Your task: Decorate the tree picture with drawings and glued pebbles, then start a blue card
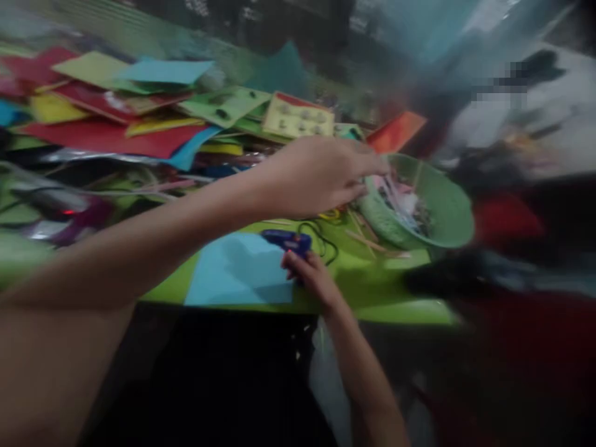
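Note:
My left hand point(321, 177) stretches across to the right, its fingertips at the near-left rim of a green plastic bowl point(449, 205). The fingers are extended and a little apart, blurred, with nothing visible in them. Inside the bowl lies a jumble of small craft pieces point(405, 202), pink, white and brownish. Lower down, my right hand point(314, 273) is closed around the handle of a blue glue gun point(286, 238), whose nozzle points left. Beneath the gun's front lies a light blue sheet of paper point(237, 273), with a shadow on it. A dark cord point(333, 239) loops behind the gun.
The table has a lime-green top point(372, 295). Coloured card sheets point(116, 139) are heaped at the back left. Thin sticks point(372, 242) lie beside the bowl. A purple object with a red light point(79, 220) sits at left. Another person point(493, 130) is blurred at the upper right.

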`<state>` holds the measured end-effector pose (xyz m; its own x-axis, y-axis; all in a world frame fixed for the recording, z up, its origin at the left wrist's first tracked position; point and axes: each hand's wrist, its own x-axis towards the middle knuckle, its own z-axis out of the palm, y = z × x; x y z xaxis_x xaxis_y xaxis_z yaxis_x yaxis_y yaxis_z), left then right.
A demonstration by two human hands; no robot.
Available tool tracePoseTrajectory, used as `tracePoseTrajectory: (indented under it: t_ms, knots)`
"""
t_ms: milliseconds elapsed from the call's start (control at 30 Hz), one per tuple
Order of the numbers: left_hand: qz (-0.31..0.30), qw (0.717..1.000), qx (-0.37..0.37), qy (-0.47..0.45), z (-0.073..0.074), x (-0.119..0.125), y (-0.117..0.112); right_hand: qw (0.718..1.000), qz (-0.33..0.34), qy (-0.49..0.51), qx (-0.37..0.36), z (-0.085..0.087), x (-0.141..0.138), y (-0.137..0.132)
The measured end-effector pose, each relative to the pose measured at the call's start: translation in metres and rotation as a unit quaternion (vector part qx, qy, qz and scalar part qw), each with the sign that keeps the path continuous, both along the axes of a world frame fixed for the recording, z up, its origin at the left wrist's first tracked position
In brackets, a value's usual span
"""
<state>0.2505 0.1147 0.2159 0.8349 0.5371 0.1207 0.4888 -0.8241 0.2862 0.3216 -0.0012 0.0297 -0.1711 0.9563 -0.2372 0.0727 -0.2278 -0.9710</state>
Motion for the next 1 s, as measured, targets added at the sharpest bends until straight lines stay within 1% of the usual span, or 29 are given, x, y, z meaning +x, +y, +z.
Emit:
tracePoseTrajectory:
  t_ms: [33, 67, 100, 133, 167, 233, 267, 333, 367, 400, 433, 467, 533, 600, 733, 833, 1000]
  knots:
    - [-0.006, 0.999, 0.014, -0.031, -0.003, -0.038, -0.010, 1.000, -0.020, 0.009, 0.003, -0.001, 0.000, 0.001]
    - [0.016, 0.998, 0.023, -0.054, -0.009, -0.076, -0.022, 1.000, -0.027, 0.009, 0.007, -0.002, 0.000, 0.002]
    - [0.050, 0.996, 0.030, -0.071, -0.021, -0.111, -0.033, 0.999, -0.040, 0.015, 0.014, -0.003, 0.001, 0.003]
    - [0.090, 0.992, 0.036, -0.085, -0.036, -0.144, -0.045, 0.999, -0.046, 0.021, 0.019, -0.004, 0.001, 0.003]
    - [0.120, 0.988, 0.037, -0.093, -0.055, -0.173, -0.057, 0.998, -0.050, 0.026, 0.020, -0.004, 0.001, 0.003]
    - [0.167, 0.981, 0.019, -0.093, -0.100, -0.218, -0.077, 0.997, -0.065, 0.028, 0.019, -0.003, 0.001, 0.003]
    - [0.168, 0.981, 0.003, -0.094, -0.122, -0.233, -0.086, 0.997, -0.071, 0.023, 0.017, -0.002, 0.001, 0.003]
    - [0.140, 0.986, -0.014, -0.091, -0.164, -0.251, -0.100, 0.997, -0.077, 0.001, 0.015, 0.001, 0.002, 0.003]
    - [0.126, 0.988, -0.022, -0.091, -0.180, -0.256, -0.105, 0.997, -0.075, -0.016, 0.015, 0.002, 0.002, 0.003]
    - [0.113, 0.989, -0.024, -0.088, -0.194, -0.258, -0.109, 0.997, -0.075, -0.035, 0.013, 0.004, 0.003, 0.003]
    - [0.111, 0.990, -0.021, -0.085, -0.204, -0.259, -0.113, 0.996, -0.075, -0.054, 0.010, 0.006, 0.004, 0.003]
    - [0.111, 0.990, -0.018, -0.084, -0.211, -0.260, -0.115, 0.994, -0.076, -0.073, 0.005, 0.008, 0.004, 0.003]
    - [0.119, 0.989, -0.010, -0.087, -0.218, -0.260, -0.116, 0.991, -0.079, -0.103, -0.009, 0.013, 0.005, 0.003]
    - [0.124, 0.987, -0.009, -0.098, -0.219, -0.260, -0.116, 0.988, -0.079, -0.130, -0.024, 0.019, 0.005, 0.002]
    - [0.121, 0.985, -0.003, -0.120, -0.216, -0.261, -0.112, 0.978, -0.065, -0.194, -0.047, 0.028, 0.002, 0.002]
    - [0.120, 0.983, -0.001, -0.136, -0.217, -0.262, -0.109, 0.971, -0.050, -0.228, -0.056, 0.031, -0.001, 0.004]
    - [0.118, 0.982, -0.004, -0.145, -0.221, -0.263, -0.108, 0.964, -0.041, -0.254, -0.073, 0.035, -0.009, 0.007]
